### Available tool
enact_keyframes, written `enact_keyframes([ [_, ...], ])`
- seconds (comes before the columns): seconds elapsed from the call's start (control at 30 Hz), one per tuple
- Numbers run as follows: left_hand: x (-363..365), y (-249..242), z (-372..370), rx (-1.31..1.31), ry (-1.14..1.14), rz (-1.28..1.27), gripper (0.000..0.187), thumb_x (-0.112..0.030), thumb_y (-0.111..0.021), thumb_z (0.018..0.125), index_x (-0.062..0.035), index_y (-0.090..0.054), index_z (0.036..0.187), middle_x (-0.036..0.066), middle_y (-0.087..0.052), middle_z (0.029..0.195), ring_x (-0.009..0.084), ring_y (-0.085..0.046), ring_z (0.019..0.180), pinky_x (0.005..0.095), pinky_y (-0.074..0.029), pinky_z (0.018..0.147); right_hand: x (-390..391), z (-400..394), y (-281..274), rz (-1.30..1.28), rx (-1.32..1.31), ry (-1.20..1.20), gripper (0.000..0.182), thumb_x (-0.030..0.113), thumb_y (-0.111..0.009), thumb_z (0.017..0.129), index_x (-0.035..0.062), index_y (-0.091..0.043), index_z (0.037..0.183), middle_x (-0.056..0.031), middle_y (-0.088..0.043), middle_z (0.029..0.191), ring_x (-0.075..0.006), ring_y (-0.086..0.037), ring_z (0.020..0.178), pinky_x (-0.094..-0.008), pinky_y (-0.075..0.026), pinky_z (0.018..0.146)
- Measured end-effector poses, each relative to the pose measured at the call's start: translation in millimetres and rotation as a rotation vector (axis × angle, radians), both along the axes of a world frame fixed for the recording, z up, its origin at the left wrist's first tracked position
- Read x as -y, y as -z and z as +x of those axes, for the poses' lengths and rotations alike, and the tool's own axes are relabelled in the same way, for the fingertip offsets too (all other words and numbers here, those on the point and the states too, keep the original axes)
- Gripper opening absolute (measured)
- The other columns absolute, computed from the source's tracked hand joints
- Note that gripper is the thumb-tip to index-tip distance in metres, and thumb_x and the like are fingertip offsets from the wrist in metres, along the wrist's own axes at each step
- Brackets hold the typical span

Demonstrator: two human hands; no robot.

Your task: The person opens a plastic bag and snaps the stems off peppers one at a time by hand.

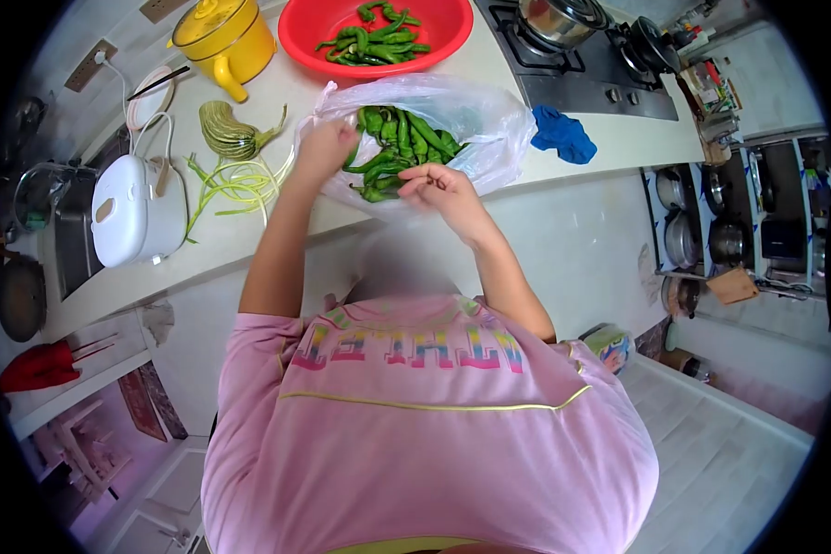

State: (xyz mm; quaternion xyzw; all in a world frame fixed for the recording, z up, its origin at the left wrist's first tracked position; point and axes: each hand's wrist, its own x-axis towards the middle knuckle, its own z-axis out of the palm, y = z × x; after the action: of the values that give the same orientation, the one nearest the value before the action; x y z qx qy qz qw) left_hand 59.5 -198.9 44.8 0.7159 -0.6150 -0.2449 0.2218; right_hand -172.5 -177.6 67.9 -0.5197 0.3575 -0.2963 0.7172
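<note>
Many green peppers [403,138] lie in an opened, thin white plastic bag [494,125] on the counter. My left hand [326,150] is at the bag's left edge, slightly blurred, with its fingers curled closed. What it holds, if anything, is hidden. Over the bag's near side is my right hand [443,192], its fingers bent and drawn together close to the nearest peppers. Anything between those fingertips is too small to make out. Beyond the bag, a red basin [448,42] contains more green peppers [376,44].
On the left stand a yellow pot [240,42], a striped squash [234,132], pale green stalks [235,189] and a white appliance [138,210]. To the right are a blue cloth [564,135] and a gas stove [586,88] carrying a steel pot [561,20].
</note>
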Motion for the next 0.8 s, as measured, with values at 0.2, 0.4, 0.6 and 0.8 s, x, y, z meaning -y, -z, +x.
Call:
enact_keyframes([
  [0.2,-25,56,4,0.344,-0.101,-0.088,0.022,-0.026,-0.06,0.076,-0.0045,-0.061,0.073,0.015,-0.061,0.072,0.0314,-0.059,0.07,0.043,-0.045,0.065,14,15,23,-0.278,-0.184,-0.012,0.017,0.005,-0.05,0.077,0.0022,-0.061,0.09,-0.0031,-0.058,0.077,-0.0078,-0.049,0.062,-0.0231,-0.04,0.059],
  [0.4,-49,-42,-7,0.237,0.024,-0.204,0.019,-0.021,-0.059,0.078,-0.0026,-0.06,0.074,0.015,-0.057,0.069,0.0306,-0.056,0.071,0.0389,-0.043,0.061,11,54,-1,-0.9,-0.385,0.094,0.034,0.016,-0.067,0.07,0.0073,-0.058,0.101,-0.0081,-0.052,0.073,-0.0236,-0.052,0.068,-0.0325,-0.042,0.06],
  [0.6,-56,-67,-27,-0.146,0.118,-0.525,0.014,-0.015,-0.063,0.075,-0.003,-0.057,0.081,0.01,-0.053,0.077,0.0253,-0.051,0.077,0.0309,-0.042,0.067,8,71,-9,-0.627,-0.21,0.118,0.029,0.016,-0.066,0.073,0.0042,-0.053,0.096,-0.0084,-0.05,0.064,-0.0215,-0.05,0.057,-0.0298,-0.041,0.055],
  [0.8,-58,-36,-37,-0.498,0.121,-0.274,0.043,-0.022,-0.061,0.082,-0.0006,-0.045,0.115,0.008,-0.055,0.088,0.0115,-0.05,0.081,0.0275,-0.041,0.069,17,61,-8,-0.317,-0.018,0.166,0.018,0.015,-0.064,0.079,0.002,-0.052,0.084,0.0025,-0.047,0.064,-0.0043,-0.04,0.057,-0.0195,-0.033,0.051],
])
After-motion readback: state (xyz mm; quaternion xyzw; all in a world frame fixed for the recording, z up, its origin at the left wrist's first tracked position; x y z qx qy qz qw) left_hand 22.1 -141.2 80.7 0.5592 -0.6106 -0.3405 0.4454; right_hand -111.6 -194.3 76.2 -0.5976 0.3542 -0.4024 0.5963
